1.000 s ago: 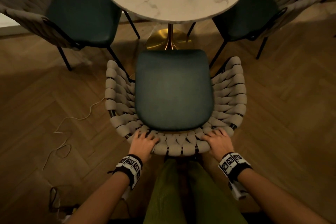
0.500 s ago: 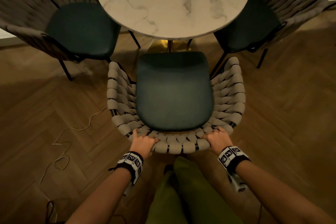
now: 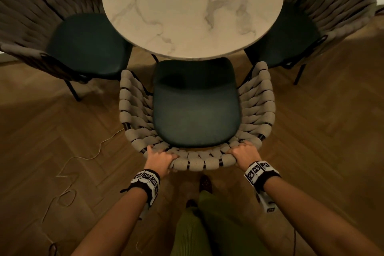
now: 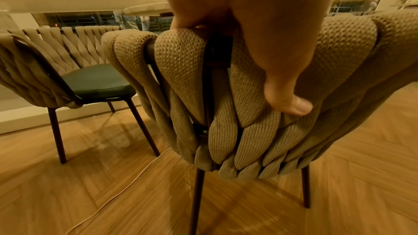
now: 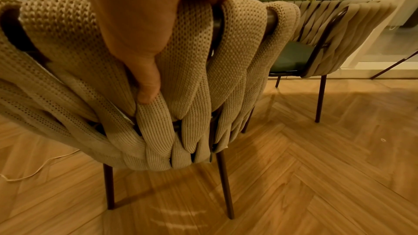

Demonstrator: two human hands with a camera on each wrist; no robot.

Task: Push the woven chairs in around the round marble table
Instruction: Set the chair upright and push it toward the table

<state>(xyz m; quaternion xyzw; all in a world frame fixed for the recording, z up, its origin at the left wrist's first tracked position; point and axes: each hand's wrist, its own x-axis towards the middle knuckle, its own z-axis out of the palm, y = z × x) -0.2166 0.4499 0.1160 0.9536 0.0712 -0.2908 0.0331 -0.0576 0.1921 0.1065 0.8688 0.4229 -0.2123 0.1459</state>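
A woven beige chair (image 3: 257, 97) with a dark green seat stands right before me, its seat front just under the rim of the round marble table (image 3: 193, 10). My left hand (image 3: 161, 159) grips the top of the chair's backrest (image 4: 181, 71) on the left, fingers over the rim and thumb down the back. My right hand (image 3: 245, 153) grips the same backrest (image 5: 192, 60) on the right in the same way. Two more woven chairs stand at the table, one to the left (image 3: 41, 27) and one to the right (image 3: 324, 6).
The floor is herringbone wood (image 3: 322, 131). A thin pale cord (image 3: 83, 158) trails over the floor at the left, close to the chair's rear left leg. My green-trousered legs and a shoe (image 3: 205, 185) are just behind the chair. Low windows line the far wall.
The chair has slid forward toward the table with both hands on its back; its seat front now reaches under the tabletop and hides the brass table base. I have stepped forward with it.
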